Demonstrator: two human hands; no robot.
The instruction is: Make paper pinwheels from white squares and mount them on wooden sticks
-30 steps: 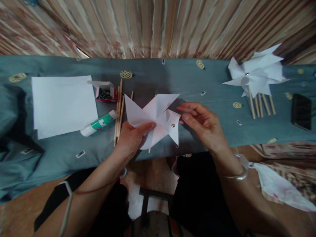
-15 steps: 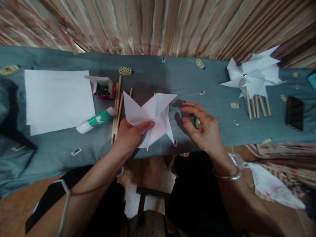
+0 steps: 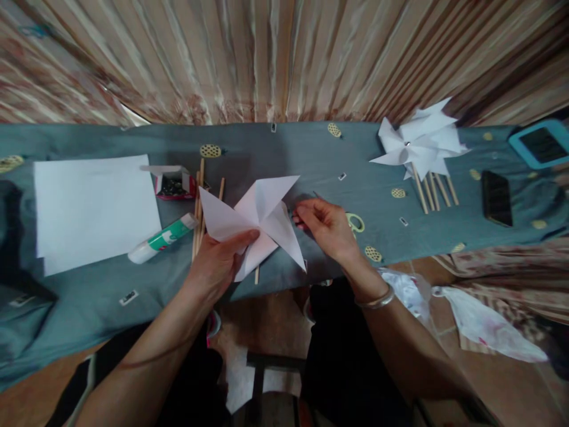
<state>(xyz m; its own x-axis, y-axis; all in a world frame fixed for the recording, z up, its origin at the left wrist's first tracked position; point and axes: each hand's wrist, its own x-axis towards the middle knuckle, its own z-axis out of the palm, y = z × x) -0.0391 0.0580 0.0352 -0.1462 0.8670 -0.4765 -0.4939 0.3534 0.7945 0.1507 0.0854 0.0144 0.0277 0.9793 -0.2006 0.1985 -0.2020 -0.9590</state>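
Note:
A white paper pinwheel (image 3: 260, 216) with folded blades lies over a thin wooden stick (image 3: 256, 274) near the table's front edge. My left hand (image 3: 217, 261) grips its lower left side, thumb on top by the centre and fingers hidden underneath. Just right of the blades, my right hand (image 3: 326, 225) is closed in a pinch; whatever sits between its fingertips is too small to name. Partly under that hand, a yellow-green ring handle (image 3: 355, 223), apparently of scissors, rests on the cloth.
At left are white paper sheets (image 3: 95, 207), a glue stick (image 3: 162, 238), an open red box of small dark pieces (image 3: 174, 185) and wooden sticks (image 3: 198, 207). Rightward lie finished pinwheels (image 3: 420, 142), a black phone (image 3: 496, 198) and a blue-framed device (image 3: 540, 144).
My right hand has moved left toward the pinwheel, its fingers closing from a loose curl into a pinch. My left hand keeps its hold. The whole view has shifted slightly.

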